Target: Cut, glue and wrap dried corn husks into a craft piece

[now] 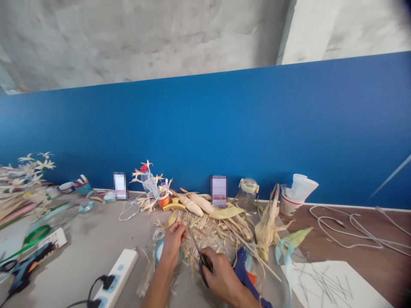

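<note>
My right hand (220,273) is closed round the black handles of a pair of scissors (198,252), whose blades point up and left toward my left hand. My left hand (173,241) is pinched shut on a thin strip of dried corn husk (183,224) just above a roll of light-blue tape (158,252). Both hands work over a heap of dried corn husks (218,229) on the grey table (96,244). A blue glue gun (242,271) lies right beside my right hand.
A white power strip (117,276) with a black plug lies at the front left, a second glue gun (22,269) farther left. Husk flowers (150,182), a glass jar (248,193), paper cups (293,196), white cables (353,231) and white paper (337,286) surround the heap before the blue wall.
</note>
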Tool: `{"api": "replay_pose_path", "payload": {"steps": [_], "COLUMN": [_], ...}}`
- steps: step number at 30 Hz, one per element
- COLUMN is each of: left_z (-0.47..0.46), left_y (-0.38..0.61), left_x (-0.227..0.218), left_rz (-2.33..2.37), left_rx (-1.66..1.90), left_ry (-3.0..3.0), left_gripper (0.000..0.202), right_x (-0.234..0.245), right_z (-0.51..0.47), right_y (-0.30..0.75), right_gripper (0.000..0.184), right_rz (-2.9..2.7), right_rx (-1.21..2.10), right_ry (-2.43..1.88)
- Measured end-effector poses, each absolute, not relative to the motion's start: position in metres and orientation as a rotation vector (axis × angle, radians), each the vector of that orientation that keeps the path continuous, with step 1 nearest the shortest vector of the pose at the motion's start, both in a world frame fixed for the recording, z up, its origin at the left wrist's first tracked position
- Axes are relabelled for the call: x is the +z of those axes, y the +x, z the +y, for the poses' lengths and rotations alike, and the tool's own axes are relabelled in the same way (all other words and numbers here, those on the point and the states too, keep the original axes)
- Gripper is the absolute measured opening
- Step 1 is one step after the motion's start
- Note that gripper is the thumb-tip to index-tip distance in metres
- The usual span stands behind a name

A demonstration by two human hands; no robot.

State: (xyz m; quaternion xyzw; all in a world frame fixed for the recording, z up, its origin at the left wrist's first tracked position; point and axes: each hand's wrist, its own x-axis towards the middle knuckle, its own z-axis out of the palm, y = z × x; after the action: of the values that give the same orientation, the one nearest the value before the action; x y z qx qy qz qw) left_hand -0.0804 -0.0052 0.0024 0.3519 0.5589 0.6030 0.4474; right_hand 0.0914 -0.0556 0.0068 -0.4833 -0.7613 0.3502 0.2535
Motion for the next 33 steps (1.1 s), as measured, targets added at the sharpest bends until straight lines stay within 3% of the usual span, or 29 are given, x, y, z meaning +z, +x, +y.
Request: {"api": "replay_pose_path", "payload": {"steps": [33], "left_z": [-0.0044], "left_y": [-0.0809], "left_x": [0.0001], "left_rz": [1.312], "left_rx": [1.535], "left_ry": [0.917], "left_gripper": [0.044], "right_x": [0.0079], "right_z": [-0.0549], "right_y": [0.0911], "right_gripper": [0.027], "right_rz": [-2.083], "right_rx": [0.965], "right_ry": [-1.296]}}
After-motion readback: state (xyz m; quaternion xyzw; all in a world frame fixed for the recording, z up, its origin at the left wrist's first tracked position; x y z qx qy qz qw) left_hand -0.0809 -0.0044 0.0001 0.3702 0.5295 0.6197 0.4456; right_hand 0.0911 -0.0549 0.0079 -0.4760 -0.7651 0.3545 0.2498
